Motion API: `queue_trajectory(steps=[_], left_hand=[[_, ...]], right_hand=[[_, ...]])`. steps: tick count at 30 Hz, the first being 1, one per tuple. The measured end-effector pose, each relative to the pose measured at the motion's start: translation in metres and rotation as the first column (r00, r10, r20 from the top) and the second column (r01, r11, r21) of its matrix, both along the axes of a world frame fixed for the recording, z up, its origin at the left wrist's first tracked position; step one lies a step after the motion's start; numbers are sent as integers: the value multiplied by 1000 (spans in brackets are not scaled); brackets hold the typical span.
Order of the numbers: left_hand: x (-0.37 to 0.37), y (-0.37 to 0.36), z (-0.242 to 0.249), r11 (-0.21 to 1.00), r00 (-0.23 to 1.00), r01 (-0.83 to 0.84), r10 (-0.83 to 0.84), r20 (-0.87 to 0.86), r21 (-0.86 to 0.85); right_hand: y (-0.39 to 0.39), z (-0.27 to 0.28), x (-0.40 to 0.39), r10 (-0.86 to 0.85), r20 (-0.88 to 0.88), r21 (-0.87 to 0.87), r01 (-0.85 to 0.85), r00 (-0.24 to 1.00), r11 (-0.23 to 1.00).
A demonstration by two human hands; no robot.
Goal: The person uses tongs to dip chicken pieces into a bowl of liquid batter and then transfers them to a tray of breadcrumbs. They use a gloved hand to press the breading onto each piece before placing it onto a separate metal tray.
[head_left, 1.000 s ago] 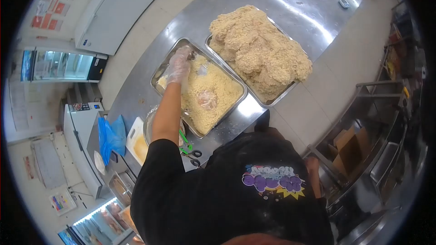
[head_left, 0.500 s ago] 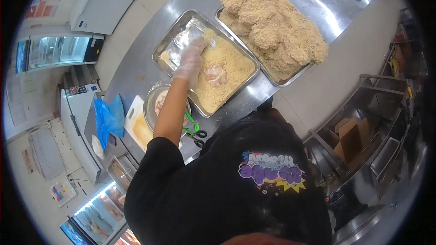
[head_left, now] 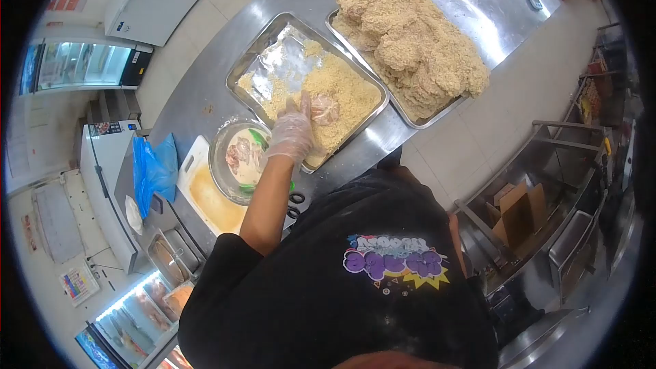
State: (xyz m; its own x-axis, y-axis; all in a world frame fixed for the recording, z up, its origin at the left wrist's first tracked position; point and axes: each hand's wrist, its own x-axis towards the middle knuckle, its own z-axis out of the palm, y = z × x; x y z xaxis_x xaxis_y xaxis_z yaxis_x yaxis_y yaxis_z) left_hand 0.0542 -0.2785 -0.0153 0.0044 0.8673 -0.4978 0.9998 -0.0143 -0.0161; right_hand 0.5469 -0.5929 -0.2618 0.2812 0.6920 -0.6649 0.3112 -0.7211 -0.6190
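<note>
The left hand (head_left: 292, 135), in a clear, crinkled plastic glove, is reaching into the crumb tray (head_left: 378, 111), its fingers spreading slightly apart and clamping on nothing. The pale pink meat piece (head_left: 325, 109) is lying just right of the fingertips, nestling in loose, sandy yellow crumbs (head_left: 345, 85) — rounded and partly dusted. Left of the wrist, a round metal bowl (head_left: 213, 164) is holding raw meat in creamy liquid. Toward the upper right, a craggy, thickly crumbed heap (head_left: 413, 37) is filling a second shiny tray (head_left: 425, 123). The right hand is not showing, so its state is impossible to tell.
</note>
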Motion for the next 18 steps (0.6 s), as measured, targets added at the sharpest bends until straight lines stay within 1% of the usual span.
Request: queue_trajectory(steps=[1,2,3,5,6,7,8,9,10,11,12,14,15,16,18], left_hand=[[-2,4,-8,997,998,-61,62,22,-50],[-3,7,-14,988,992,-119,124,39,-101],[-5,9,-19,988,992,-117,121,37,-97],[-9,11,-30,976,967,-188,204,154,-107],[-18,10,-45,978,969,-182,196,151,-103],[-31,10,-65,962,910,-264,274,312,-73],[-38,11,-74,936,821,-346,332,465,-57],[-37,14,-67,940,826,-338,322,464,-49],[-33,16,-50,908,705,-399,390,592,-123],[-29,17,-32,873,560,-441,450,696,-209],[-24,16,-12,831,394,-464,503,769,-306],[-17,16,9,736,20,-450,574,818,-506],[-19,19,6,738,21,-447,573,819,-505],[-22,23,-1,833,339,-499,442,831,-239],[-21,27,-14,891,627,-453,288,724,38]], right_hand=[[-1,0,-2,60,58,-17,-59,997,998],[-1,0,-3,60,57,-15,-59,997,998],[3,6,-7,94,47,16,-95,994,995],[12,19,-15,157,29,80,-159,987,984],[16,26,-19,188,22,113,-189,982,975],[15,21,-22,199,17,133,-199,980,971],[13,15,-25,210,12,153,-209,978,966],[5,-8,-27,18,-90,174,-2,996,985],[7,-12,-29,-83,-145,178,109,986,978],[8,-16,-32,-183,-199,181,220,963,959],[14,-6,-30,-17,-62,92,23,998,996],[20,3,-33,160,60,-23,-158,985,987],[20,4,-33,210,92,-47,-206,973,977],[18,2,-33,232,108,-49,-227,967,973],[12,-1,-32,235,118,-38,-232,965,972]])
